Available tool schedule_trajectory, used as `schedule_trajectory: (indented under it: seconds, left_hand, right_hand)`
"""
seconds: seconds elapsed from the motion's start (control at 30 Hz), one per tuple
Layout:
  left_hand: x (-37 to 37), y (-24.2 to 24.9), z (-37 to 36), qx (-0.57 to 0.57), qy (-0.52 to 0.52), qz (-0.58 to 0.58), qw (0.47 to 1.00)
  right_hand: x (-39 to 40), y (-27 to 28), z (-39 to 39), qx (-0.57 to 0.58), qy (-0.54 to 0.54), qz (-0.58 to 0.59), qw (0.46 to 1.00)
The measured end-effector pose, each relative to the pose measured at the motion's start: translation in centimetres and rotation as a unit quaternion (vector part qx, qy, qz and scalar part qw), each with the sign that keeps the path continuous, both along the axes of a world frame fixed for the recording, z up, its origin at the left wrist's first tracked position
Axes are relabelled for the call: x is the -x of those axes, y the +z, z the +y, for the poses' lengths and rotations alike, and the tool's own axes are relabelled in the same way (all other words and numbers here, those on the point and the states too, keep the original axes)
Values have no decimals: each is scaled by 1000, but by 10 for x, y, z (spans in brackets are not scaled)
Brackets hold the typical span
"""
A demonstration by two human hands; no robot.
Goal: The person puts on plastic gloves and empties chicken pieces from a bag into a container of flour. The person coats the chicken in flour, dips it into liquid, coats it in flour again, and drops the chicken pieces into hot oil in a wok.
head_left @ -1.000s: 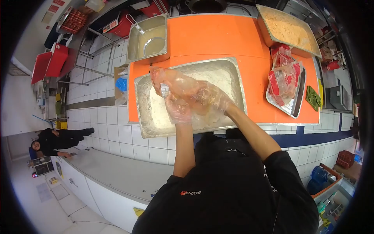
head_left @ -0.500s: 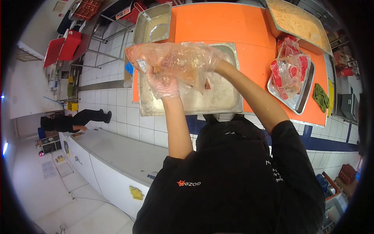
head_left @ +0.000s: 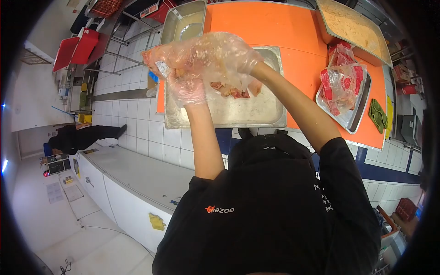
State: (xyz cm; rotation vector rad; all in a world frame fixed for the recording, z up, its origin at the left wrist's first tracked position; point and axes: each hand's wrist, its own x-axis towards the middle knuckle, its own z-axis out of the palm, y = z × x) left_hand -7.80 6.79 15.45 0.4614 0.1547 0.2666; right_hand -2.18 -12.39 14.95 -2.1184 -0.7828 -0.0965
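A clear plastic bag [head_left: 199, 57] of raw meat pieces hangs tilted over a large metal tray [head_left: 270, 107]. My left hand [head_left: 187, 89], in a thin clear glove, is closed around the bag's underside near a white label [head_left: 162, 68]. My right hand [head_left: 247, 59], gloved too, grips the bag's other end, its fingers partly hidden by plastic. Several meat pieces [head_left: 231, 90] lie in the tray below the bag, on a pale, wet-looking bottom.
An orange table [head_left: 261, 23] carries a deep pan with a strainer [head_left: 188, 27], a pan of breading-like powder [head_left: 355, 27], a small tray with red-printed bags [head_left: 343, 87] and a green cloth [head_left: 377, 115]. A person in black [head_left: 87, 137] is at the far left.
Both hands have lifted the bag slightly up and to the left. More meat pieces now show in the tray. The person at the far left has changed posture.
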Motion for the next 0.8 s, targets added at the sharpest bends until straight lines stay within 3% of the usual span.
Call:
schedule_trajectory:
  seconds: [0.47, 0.53, 0.6, 0.7, 0.73, 0.77, 0.8]
  left_hand:
    - [-15, 3, 15, -12, -53, -19, 998]
    - [-21, 3, 22, -16, -33, 3, 999]
    - [-27, 4, 26, -17, -29, 13, 999]
    - [-30, 5, 28, -25, -27, 38, 999]
    - [-31, 7, 29, -31, -24, 46, 998]
    - [-34, 7, 30, -31, -28, 45, 998]
    - [-38, 3, 34, -22, -37, 29, 999]
  right_hand:
    - [17, 7, 15, -81, -76, 65, 992]
    - [21, 5, 17, -108, -93, 54, 988]
    - [24, 5, 20, -138, -93, -41, 985]
    - [38, 14, 26, -62, -157, -60, 984]
    - [43, 21, 32, -371, -175, 190, 892]
    - [45, 25, 36, -620, -161, 406, 652]
    - [43, 14, 34, -622, -163, 403, 651]
